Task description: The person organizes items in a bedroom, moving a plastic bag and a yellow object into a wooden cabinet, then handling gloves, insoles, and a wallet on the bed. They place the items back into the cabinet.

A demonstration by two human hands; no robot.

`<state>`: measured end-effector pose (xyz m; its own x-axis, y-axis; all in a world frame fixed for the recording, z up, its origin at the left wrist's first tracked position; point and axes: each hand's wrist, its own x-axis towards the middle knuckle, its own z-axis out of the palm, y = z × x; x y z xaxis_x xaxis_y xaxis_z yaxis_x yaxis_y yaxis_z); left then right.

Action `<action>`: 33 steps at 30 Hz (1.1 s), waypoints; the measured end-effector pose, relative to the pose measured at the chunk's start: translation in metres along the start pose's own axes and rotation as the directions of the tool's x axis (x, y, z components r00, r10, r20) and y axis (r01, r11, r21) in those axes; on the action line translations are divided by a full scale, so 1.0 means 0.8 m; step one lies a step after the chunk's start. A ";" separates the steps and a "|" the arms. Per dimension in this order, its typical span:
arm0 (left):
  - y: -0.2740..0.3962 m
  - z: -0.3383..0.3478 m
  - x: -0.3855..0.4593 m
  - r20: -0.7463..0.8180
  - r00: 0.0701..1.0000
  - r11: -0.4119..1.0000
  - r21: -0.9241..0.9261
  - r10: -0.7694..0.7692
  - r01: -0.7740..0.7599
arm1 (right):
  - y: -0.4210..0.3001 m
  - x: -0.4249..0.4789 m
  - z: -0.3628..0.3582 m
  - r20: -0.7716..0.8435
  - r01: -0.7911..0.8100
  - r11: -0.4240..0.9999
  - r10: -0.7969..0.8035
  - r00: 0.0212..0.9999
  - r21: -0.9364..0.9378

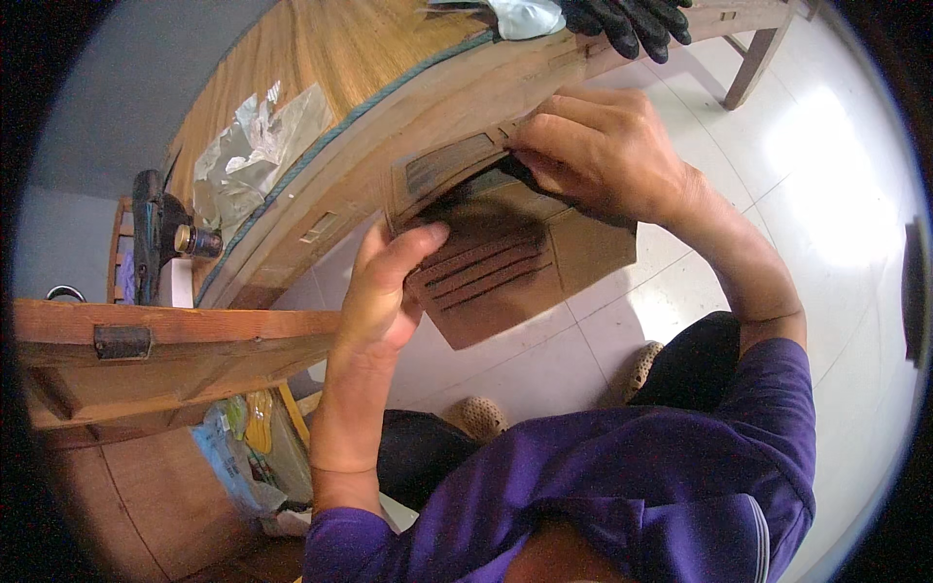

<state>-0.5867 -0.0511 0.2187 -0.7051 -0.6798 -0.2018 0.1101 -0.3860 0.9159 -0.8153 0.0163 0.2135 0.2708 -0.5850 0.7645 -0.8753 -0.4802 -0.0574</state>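
Observation:
A brown wallet (503,284) with several slits like card slots hangs opened out in front of me, above the tiled floor. My left hand (393,284) grips its left edge, the thumb lying on the inner side. At the upper flap, which has a window-like panel (448,164), my right hand (598,153) pinches the edge with bent fingers. The fold between the two parts lies in dark shadow, so its inside is hidden. The fingertips of my right hand are partly hidden too.
Beyond the wallet stands a wooden table (393,102) with crumpled clear plastic (255,160), a small jar (198,240) and black gloves (627,25). A wooden board-like piece (219,328) juts in at left, above plastic bags (240,466). A table leg (754,69) stands at upper right.

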 end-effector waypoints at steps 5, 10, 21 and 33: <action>0.001 0.001 0.002 -0.170 0.971 0.974 0.177 0.171 -0.140 | 0.002 0.006 0.004 0.095 -0.130 0.987 0.121 0.988 0.095; 0.014 -0.018 0.009 -0.051 0.960 0.811 0.548 0.274 -0.203 | 0.010 0.008 0.009 0.207 -0.245 0.942 0.199 0.958 0.231; 0.030 -0.040 -0.002 0.163 0.986 0.754 0.643 0.037 -0.135 | -0.010 0.015 -0.002 0.227 0.038 0.968 -0.096 0.969 0.248; -0.013 -0.044 -0.003 0.165 0.983 0.745 0.646 0.081 -0.169 | -0.026 0.007 0.007 0.095 0.110 0.984 -0.124 0.988 0.142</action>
<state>-0.5613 -0.0678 0.1976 -0.7995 -0.5969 -0.0674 -0.2511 0.2301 0.9402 -0.7933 0.0193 0.2152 0.4142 -0.5801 0.7013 -0.7741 -0.6299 -0.0639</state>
